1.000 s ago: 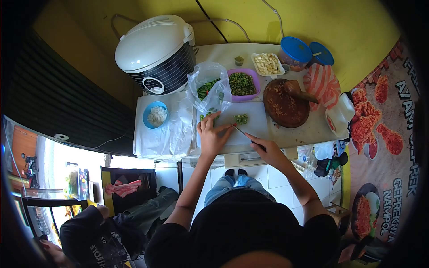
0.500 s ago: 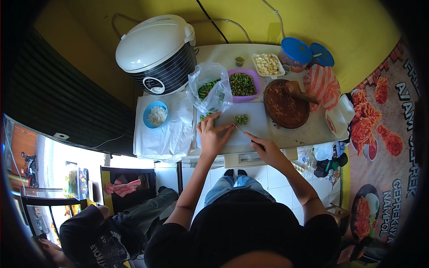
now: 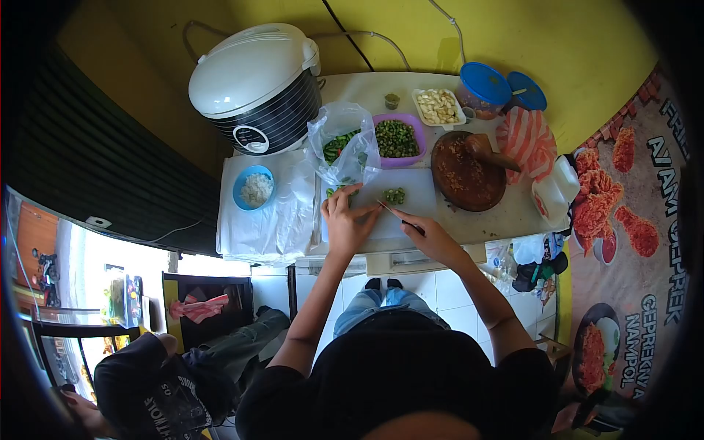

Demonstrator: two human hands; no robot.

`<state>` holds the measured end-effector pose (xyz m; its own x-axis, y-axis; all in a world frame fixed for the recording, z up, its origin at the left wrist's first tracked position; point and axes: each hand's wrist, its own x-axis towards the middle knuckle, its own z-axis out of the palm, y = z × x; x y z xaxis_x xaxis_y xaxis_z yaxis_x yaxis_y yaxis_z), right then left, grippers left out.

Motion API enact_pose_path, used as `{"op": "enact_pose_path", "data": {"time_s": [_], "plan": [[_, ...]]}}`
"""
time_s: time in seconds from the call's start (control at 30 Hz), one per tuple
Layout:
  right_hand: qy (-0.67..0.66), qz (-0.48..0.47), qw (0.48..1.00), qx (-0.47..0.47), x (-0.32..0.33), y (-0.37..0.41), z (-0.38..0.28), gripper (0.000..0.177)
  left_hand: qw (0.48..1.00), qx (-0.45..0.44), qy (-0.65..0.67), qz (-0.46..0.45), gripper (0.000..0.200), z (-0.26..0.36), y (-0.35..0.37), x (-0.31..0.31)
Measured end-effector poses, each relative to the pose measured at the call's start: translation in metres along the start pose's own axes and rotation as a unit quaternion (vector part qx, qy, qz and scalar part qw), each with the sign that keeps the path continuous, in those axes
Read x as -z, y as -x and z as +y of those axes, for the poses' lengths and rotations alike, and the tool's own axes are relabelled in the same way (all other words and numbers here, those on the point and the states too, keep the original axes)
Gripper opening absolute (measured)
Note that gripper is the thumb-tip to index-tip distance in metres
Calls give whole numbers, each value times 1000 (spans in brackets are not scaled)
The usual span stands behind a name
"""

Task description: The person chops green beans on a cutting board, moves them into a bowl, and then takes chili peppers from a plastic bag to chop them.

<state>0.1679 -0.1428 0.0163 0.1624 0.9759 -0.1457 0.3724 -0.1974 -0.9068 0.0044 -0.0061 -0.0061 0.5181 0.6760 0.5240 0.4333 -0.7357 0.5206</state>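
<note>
My right hand [image 3: 433,238] is closed around the handle of a small knife [image 3: 391,210], its blade pointing left over a white cutting board [image 3: 422,183]. Close to the blade tip, the thumb and forefinger of my left hand [image 3: 347,224] are pinched together; whatever is between them is too small to make out. Beneath my left fingers lie green pieces that look like chilies [image 3: 332,191], partly hidden. A small pile of chopped green pieces [image 3: 394,196] rests on the board beyond the knife. Behind the board stand a clear plastic bag [image 3: 345,117] of green pods and a purple container [image 3: 420,139] of chopped green pieces.
On the right sits a stone mortar [image 3: 458,183] with a pestle [image 3: 499,155] lying across it. Left are a bowl of rice [image 3: 257,189] and a rice cooker [image 3: 257,88]. A tray of pale cloves [image 3: 438,107] is behind. Another person [image 3: 165,381] is at lower left.
My right hand and the knife have shifted slightly left, bringing the blade tip closer to my left fingertips. My left hand stays nearly in place.
</note>
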Motion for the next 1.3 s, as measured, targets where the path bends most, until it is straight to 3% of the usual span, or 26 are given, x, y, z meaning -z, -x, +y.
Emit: {"op": "enact_pose_path", "data": {"time_s": [0.2, 0.7, 1.1, 1.3], "plan": [[6, 29, 999, 27, -6, 11, 11, 45, 1000, 9, -1, -1, 10, 1, 0, 0], [42, 21, 999, -23, -6, 7, -2, 44, 1000, 4, -4, 2, 9, 1, 0, 0], [5, 50, 998, 31, -5, 17, 15, 42, 1000, 2, -1, 2, 11, -2, 1, -1], [43, 2, 998, -50, 5, 5, -11, 42, 1000, 2, 3, 5, 12, -1, 1, 0]]}}
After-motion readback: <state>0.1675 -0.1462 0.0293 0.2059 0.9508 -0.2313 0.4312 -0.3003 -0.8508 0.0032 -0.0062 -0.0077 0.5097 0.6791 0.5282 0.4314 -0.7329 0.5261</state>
